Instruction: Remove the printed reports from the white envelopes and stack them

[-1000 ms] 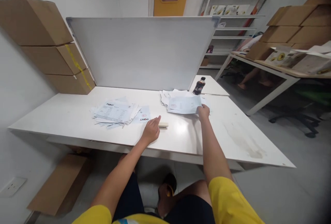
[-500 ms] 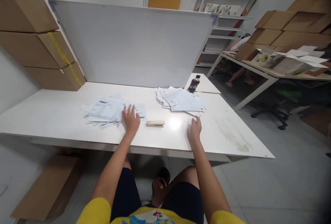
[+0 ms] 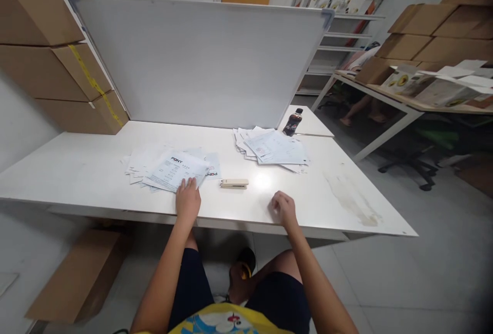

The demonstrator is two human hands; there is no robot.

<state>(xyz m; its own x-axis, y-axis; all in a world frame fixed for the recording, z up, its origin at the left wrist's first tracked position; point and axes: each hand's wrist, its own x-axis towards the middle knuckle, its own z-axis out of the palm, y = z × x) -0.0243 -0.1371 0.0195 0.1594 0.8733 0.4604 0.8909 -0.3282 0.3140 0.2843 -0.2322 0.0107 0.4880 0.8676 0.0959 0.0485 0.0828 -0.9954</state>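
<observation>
My left hand (image 3: pixel 188 200) is at the near edge of a printed paper sheet (image 3: pixel 167 172) headed "PONY", fingers over the edge and closed on it; the thumb is hidden. The sheet lies askew on a loose pile of papers (image 3: pixel 135 175). My right hand (image 3: pixel 284 207) is over the tabletop near its front edge, fingers curled in, with nothing visible in them. Between the hands a beige stapler (image 3: pixel 234 184) lies on its side. Beyond my right hand rests a second fanned stack of papers (image 3: pixel 275 148).
The white table (image 3: pixel 96 169) has a whiteboard (image 3: pixel 200 61) standing along its back. Cardboard boxes (image 3: pixel 82 113) are stacked at the left. A dark drink bottle (image 3: pixel 292 122) stands behind the right stack. Another table (image 3: pixel 385 95) with boxes is farther right, with a person partly visible there.
The top sheet of the left pile has shifted right and turned under my left hand, which has come nearer to me. My right hand has drawn back from the right stack, fingers curling.
</observation>
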